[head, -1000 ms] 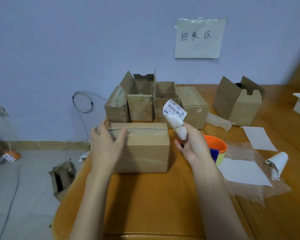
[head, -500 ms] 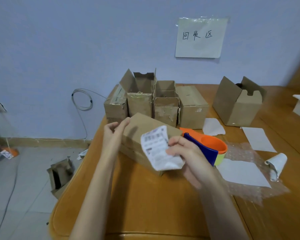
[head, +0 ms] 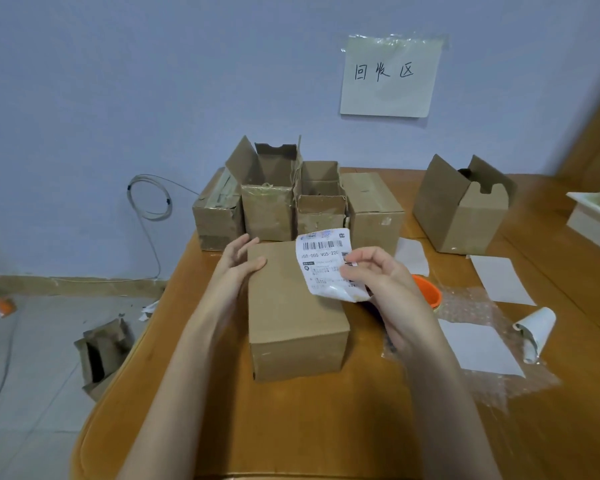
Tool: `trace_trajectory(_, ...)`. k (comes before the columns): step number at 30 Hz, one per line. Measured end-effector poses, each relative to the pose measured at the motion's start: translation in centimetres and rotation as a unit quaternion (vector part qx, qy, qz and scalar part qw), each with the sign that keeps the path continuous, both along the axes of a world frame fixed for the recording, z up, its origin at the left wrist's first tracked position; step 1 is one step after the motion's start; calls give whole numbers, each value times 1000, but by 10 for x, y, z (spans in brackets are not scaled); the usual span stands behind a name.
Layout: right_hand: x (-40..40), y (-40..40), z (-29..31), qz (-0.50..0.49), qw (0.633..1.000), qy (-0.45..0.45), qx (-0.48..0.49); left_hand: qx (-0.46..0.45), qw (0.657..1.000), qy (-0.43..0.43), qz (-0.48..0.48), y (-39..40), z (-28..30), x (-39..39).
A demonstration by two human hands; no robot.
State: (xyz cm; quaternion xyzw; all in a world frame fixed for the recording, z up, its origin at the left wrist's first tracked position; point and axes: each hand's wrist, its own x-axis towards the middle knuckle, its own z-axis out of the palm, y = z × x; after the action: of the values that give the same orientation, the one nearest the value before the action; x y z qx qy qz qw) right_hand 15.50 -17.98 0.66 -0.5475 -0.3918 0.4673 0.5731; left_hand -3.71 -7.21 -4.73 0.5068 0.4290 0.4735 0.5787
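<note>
A closed brown cardboard box (head: 293,313) stands on the wooden table (head: 291,427) with its long side pointing away from me. My left hand (head: 238,263) rests against the box's far left top edge, thumb on the top face. My right hand (head: 381,282) pinches a white shipping label (head: 323,261) with a barcode, held above the box's far right corner, its lower edge curling.
Several opened cardboard boxes (head: 267,202) line the table's far edge, with another open box (head: 461,206) to the right. An orange tape dispenser (head: 428,294), bubble wrap (head: 478,341), white backing sheets (head: 503,280) and a curled paper (head: 536,327) lie right. A flattened box (head: 101,355) lies on the floor.
The box has been turned from lying crosswise to pointing lengthwise away from me. The label in my right hand went from rolled up to spread open over the box.
</note>
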Motion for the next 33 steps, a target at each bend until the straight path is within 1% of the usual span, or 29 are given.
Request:
trace_trajectory(2,-4,1,-8,-21,1000,21,-7,-9,997,65,35,-1,-8,-2)
trace_trajectory(3,-7,1,-11,-24,999,20,-12,-20,996,78,47,-2,-12,-4)
trace_trajectory(7,-13,2,-15,-27,999,-10,-22,-56,994,80,50,-5,-20,-9)
trace_trajectory(11,-17,3,-15,-23,999,-23,-15,-64,994,77,46,-9,-19,-12)
trace_trajectory(13,-18,4,-13,-21,999,-38,-2,-34,993,69,94,-14,-16,-8)
trace_trajectory(15,-20,7,-11,-14,999,-50,15,40,980,55,185,-19,-7,-4)
trace_trajectory(17,-22,11,-8,-9,997,-70,24,118,965,25,233,-24,4,-2)
trace_trajectory(19,-25,14,-8,-6,996,-82,28,163,962,13,219,-27,15,-1)
trace_trajectory(20,-26,16,-8,-5,996,-85,28,172,964,17,203,-29,20,0)
trace_trajectory(25,-33,22,-11,-3,995,-101,23,147,975,95,135,-32,31,3)
trace_trajectory(33,-37,25,-13,-9,988,-153,5,154,969,174,79,-35,29,0)
